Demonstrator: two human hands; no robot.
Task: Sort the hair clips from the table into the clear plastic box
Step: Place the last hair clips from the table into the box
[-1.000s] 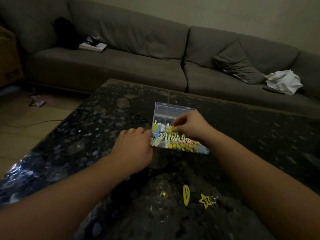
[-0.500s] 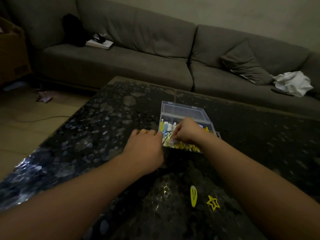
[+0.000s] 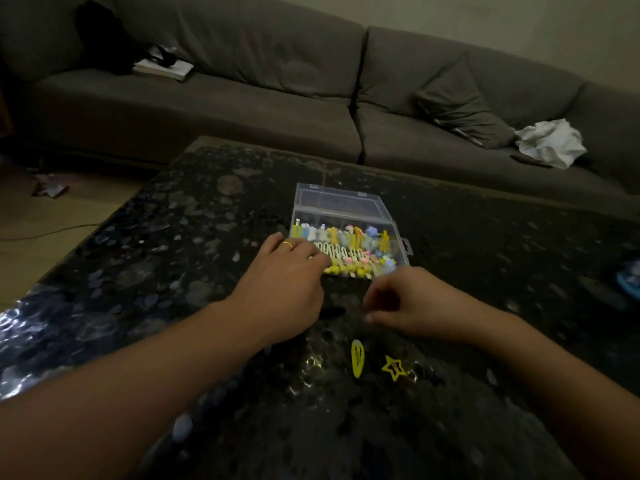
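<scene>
A clear plastic box (image 3: 337, 199) stands open in the middle of the dark table, its lid tipped back. Rows of yellow, white, pink and blue hair clips (image 3: 349, 252) fill it. My left hand (image 3: 284, 282), a ring on one finger, holds the box's front left corner with curled fingers. My right hand (image 3: 412, 303) hovers just in front of the box, fingers loosely curled, nothing in it. Below that hand two clips lie on the table: a yellow oval snap clip (image 3: 357, 362) and a yellow star clip (image 3: 393, 367).
The glossy dark patterned table (image 3: 173, 254) reaches to the sofa (image 3: 242, 109) behind it. The sofa carries a cushion (image 3: 460, 105), a white cloth (image 3: 550, 143) and a book (image 3: 162, 67). A blue object (image 3: 630, 282) shows at the table's right edge.
My right hand has pulled back out of the box toward me and now hangs above the loose yellow clips. My left hand stays at the box's corner.
</scene>
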